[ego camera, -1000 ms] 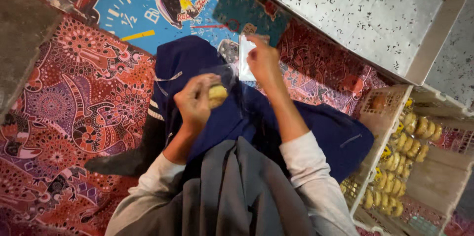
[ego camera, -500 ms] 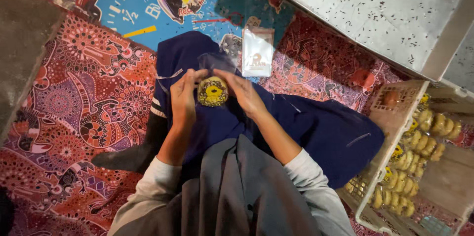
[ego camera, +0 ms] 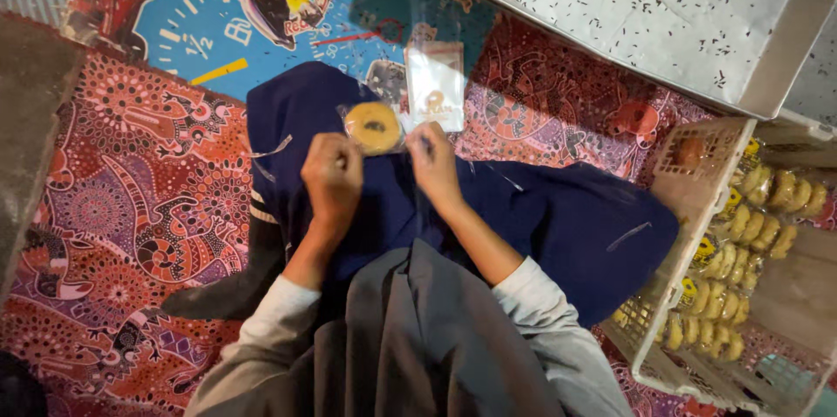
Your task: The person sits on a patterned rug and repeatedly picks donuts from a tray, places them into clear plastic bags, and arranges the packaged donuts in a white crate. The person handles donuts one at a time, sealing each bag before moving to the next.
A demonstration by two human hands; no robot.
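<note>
Hands (ego camera: 384,168), round cookie (ego camera: 372,126), crinkly clear wrapper (ego camera: 397,133)

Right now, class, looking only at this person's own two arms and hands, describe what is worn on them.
Both arms wear long, light grey sleeves ending at the forearms. The left hand and right hand are bare: no gloves, and no rings, watch or bracelets that show. A darker grey garment hangs between the arms.

pastry (ego camera: 372,126) between hands, over lap | basket (ego camera: 697,208) right
</note>
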